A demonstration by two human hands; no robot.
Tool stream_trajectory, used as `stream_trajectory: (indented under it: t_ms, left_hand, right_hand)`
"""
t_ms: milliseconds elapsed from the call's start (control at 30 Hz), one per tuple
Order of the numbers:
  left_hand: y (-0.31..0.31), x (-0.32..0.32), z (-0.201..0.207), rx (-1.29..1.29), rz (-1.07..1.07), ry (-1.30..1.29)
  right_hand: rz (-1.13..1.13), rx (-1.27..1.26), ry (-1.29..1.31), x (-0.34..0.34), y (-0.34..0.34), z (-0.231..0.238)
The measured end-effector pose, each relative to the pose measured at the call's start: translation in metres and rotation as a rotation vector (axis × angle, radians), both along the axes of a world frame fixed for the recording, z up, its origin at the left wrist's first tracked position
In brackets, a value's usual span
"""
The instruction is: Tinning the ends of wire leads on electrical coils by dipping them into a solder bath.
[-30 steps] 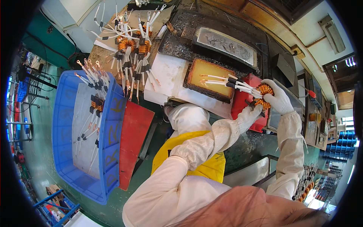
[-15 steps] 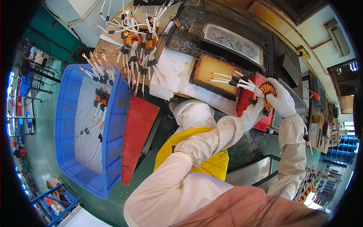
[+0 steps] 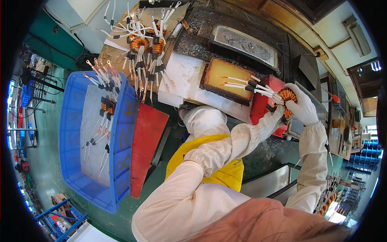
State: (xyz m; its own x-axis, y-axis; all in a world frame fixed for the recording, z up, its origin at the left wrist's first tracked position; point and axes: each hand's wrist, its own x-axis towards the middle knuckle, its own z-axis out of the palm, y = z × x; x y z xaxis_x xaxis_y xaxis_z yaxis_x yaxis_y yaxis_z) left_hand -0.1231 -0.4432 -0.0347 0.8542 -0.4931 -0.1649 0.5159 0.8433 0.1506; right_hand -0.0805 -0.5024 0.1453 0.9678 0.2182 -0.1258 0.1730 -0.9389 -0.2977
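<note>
A copper-wound toroidal coil [image 3: 288, 100] is held above the red surface right of the amber tray. My right hand [image 3: 301, 106], in a white glove, closes around its right side, with the thumb across the front. My left hand [image 3: 278, 110] is gloved too and closed at the coil's lower left, by the base of its leads; its fingers are partly hidden. Several white leads [image 3: 261, 89] with black sleeves stretch left from the coil. Their bare copper ends [image 3: 231, 80] lie over the dark-rimmed tray of yellow-amber material [image 3: 213, 72]; I cannot tell whether they touch it.
Behind the tray stands a rectangular pot with a silvery surface [image 3: 246, 45]. More wired coils [image 3: 141, 45] sit on the bench at upper left. A blue crate [image 3: 121, 149] holding another coil stands at left, beside a red board [image 3: 150, 141]. A metal-framed panel [image 3: 268, 181] is low right.
Both hands keep their grip, and the coil with its leads has barely shifted. The whole view has moved slightly.
</note>
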Motion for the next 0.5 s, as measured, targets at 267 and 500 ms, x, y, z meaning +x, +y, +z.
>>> stream_trajectory:
  t_ms: [267,500]
  left_hand:
    - [-0.025,-0.005,-0.004,0.235,0.038,-0.175]
    - [-0.029,0.059,-0.012,0.561,-0.042,-0.162]
  right_hand:
    - [-0.045,0.077,-0.004,-0.009,-0.025,0.007]
    - [-0.126,0.211,-0.142,0.013,-0.042,-0.017]
